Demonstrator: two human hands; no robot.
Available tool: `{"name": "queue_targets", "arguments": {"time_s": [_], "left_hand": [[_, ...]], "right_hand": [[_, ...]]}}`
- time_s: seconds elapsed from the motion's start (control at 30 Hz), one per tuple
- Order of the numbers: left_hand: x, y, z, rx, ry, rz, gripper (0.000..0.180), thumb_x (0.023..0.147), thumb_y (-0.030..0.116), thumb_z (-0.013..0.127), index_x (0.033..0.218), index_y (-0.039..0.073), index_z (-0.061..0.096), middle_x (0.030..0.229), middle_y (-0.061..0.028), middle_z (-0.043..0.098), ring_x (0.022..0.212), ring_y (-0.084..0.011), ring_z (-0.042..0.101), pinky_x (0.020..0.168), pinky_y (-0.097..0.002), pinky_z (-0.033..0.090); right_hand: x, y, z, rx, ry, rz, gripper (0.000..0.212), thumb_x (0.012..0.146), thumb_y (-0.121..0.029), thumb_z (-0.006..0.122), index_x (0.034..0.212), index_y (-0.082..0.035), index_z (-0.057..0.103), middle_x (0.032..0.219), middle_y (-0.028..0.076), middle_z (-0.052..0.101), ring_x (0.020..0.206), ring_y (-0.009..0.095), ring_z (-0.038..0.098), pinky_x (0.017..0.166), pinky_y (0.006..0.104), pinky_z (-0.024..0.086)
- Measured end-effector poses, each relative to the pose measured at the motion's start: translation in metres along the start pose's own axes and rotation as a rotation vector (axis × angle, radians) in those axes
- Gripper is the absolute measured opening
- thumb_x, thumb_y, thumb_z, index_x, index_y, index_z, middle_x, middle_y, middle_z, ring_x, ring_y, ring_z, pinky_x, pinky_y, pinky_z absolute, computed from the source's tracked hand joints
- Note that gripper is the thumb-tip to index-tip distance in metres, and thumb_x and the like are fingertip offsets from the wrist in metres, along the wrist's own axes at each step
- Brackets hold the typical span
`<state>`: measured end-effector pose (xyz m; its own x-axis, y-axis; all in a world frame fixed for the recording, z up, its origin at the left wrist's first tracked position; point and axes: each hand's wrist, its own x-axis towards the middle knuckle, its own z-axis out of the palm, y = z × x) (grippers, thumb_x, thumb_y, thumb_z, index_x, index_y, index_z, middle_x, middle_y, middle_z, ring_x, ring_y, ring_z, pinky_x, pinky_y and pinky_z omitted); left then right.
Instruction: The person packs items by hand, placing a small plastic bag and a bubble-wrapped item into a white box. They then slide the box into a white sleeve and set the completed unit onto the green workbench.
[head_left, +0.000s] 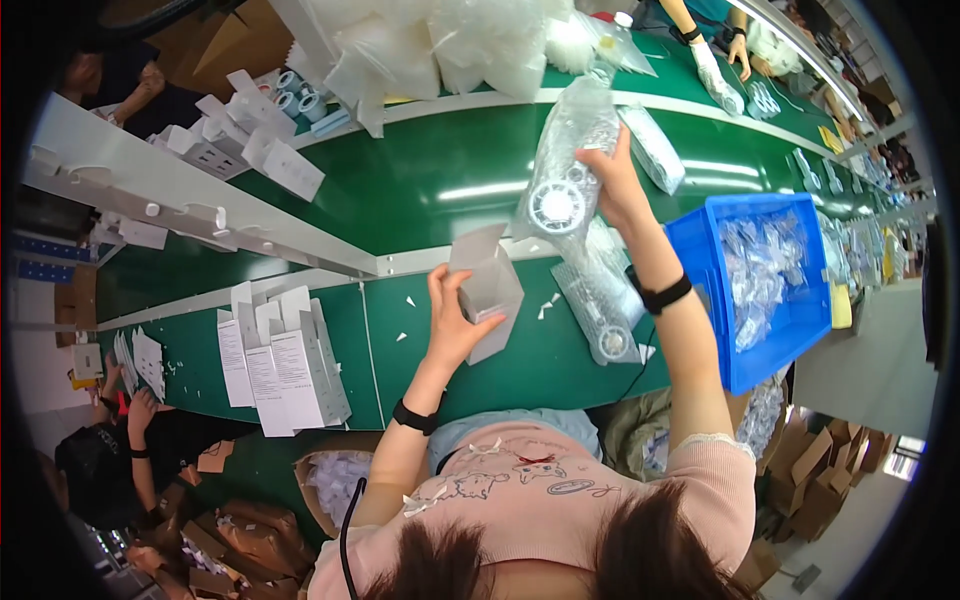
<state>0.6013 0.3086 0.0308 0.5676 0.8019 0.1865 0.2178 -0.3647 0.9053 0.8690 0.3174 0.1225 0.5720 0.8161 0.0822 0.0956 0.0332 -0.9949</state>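
My left hand (455, 320) grips a small white cardboard box (490, 295), thumb on one side and fingers at its rim. The box's top flap stands up and its mouth is open. Farther off to the right, my right hand (615, 180) is closed on a clear bubble bag (570, 150). Inside this bag is a white device with a round, ringed end; its exact kind I cannot make out. Just below the right hand, another bagged device (605, 310) lies on the green bench. A further bagged piece (655, 150) rests on the belt beyond my right hand.
A blue bin (730, 370) of small clear packets stands at right. Several white boxes (290, 370) stand at left, with more open boxes (285, 165) beyond a metal post (200, 200). Large plastic bags (390, 60) hang at the back. Co-workers sit at left and far right.
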Motion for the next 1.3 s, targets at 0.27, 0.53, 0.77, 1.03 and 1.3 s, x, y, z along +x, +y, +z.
{"name": "queue_targets", "arguments": {"time_s": [0.27, 0.53, 0.77, 1.03, 1.3], "left_hand": [[-0.025, -0.007, 0.029, -0.102, 0.188, 0.104, 0.073, 0.052, 0.007, 0.079, 0.105, 0.007, 0.028, 0.121, -0.0203, 0.029, 0.11, -0.0366, 0.036, 0.089, -0.0423, 0.034], [-0.065, -0.034, 0.045, -0.103, 0.312, 0.111, 0.074, 0.053, 0.009, 0.081, 0.102, 0.01, 0.025, 0.121, -0.0216, 0.028, 0.109, -0.0353, 0.038, 0.089, -0.0441, 0.034], [-0.091, -0.063, 0.017, -0.204, 0.272, 0.158, 0.078, 0.053, 0.011, 0.082, 0.103, 0.014, 0.023, 0.119, -0.0203, 0.028, 0.108, -0.0342, 0.039, 0.087, -0.0435, 0.037], [-0.082, -0.044, 0.01, -0.116, 0.222, 0.219, 0.079, 0.052, 0.011, 0.082, 0.103, 0.018, 0.023, 0.118, -0.021, 0.03, 0.107, -0.0359, 0.04, 0.085, -0.0428, 0.04], [-0.08, -0.041, 0.016, -0.179, 0.226, 0.414, 0.08, 0.053, 0.011, 0.082, 0.107, 0.02, 0.023, 0.119, -0.0212, 0.032, 0.108, -0.0354, 0.041, 0.086, -0.044, 0.04]], "right_hand": [[-0.133, 0.005, 0.084, 0.213, 0.457, -0.155, 0.062, 0.072, -0.009, 0.063, 0.122, -0.012, 0.028, 0.112, 0.012, 0.042, 0.106, 0.026, 0.042, 0.087, 0.0411, 0.039], [-0.189, 0.008, 0.071, -0.866, -0.081, -0.564, 0.048, 0.066, -0.021, 0.068, 0.111, -0.015, 0.052, 0.123, 0.015, 0.037, 0.12, 0.038, 0.026, 0.097, 0.0503, 0.024], [-0.184, 0.067, -0.028, -1.373, 0.166, -0.149, 0.081, 0.06, -0.041, 0.07, 0.13, -0.02, 0.034, 0.13, 0.016, 0.034, 0.123, 0.043, 0.021, 0.095, 0.0592, 0.019], [-0.144, 0.103, -0.083, -1.438, -0.143, 0.494, 0.087, 0.056, -0.039, 0.069, 0.131, -0.019, 0.029, 0.124, 0.015, 0.041, 0.113, 0.035, 0.037, 0.089, 0.0528, 0.029], [-0.166, 0.117, -0.149, -1.426, 0.02, 0.198, 0.08, 0.058, -0.036, 0.068, 0.128, -0.018, 0.035, 0.122, 0.012, 0.042, 0.111, 0.032, 0.038, 0.088, 0.0541, 0.03]]}}
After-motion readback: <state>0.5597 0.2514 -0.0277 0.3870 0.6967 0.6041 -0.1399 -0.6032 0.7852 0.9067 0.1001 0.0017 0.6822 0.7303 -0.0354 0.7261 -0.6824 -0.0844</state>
